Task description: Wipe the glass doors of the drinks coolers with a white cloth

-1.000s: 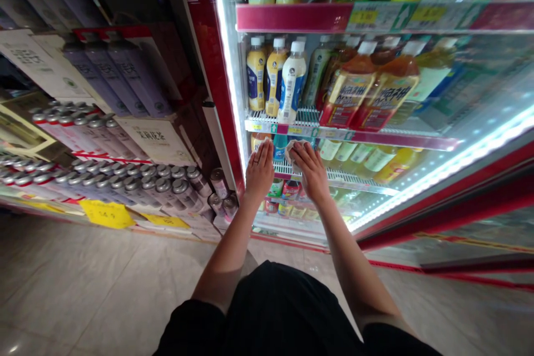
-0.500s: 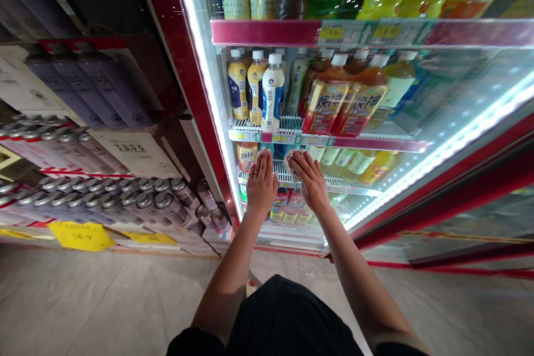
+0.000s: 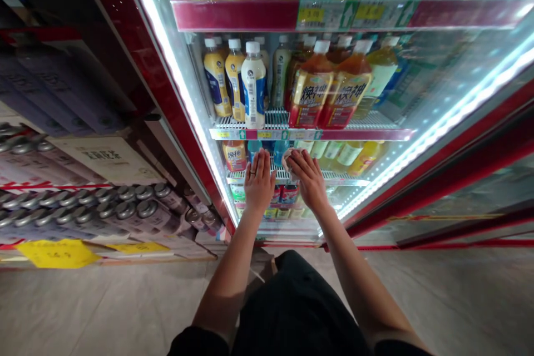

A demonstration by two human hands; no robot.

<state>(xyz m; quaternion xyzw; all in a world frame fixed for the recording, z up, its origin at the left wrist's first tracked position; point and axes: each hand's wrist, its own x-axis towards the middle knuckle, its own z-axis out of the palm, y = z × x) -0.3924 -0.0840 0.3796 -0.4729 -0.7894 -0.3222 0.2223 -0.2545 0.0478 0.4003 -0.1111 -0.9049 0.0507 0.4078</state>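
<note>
Lit cooler shelves (image 3: 354,134) fill the upper right. Mid-frame, the right hand (image 3: 309,173), loosely spread, pins a crumpled white cloth (image 3: 285,161) beneath it; the left hand (image 3: 260,181) alongside is flat, seemingly empty. Wiping seems in hand; the next stroke calls for even pressure.
</note>
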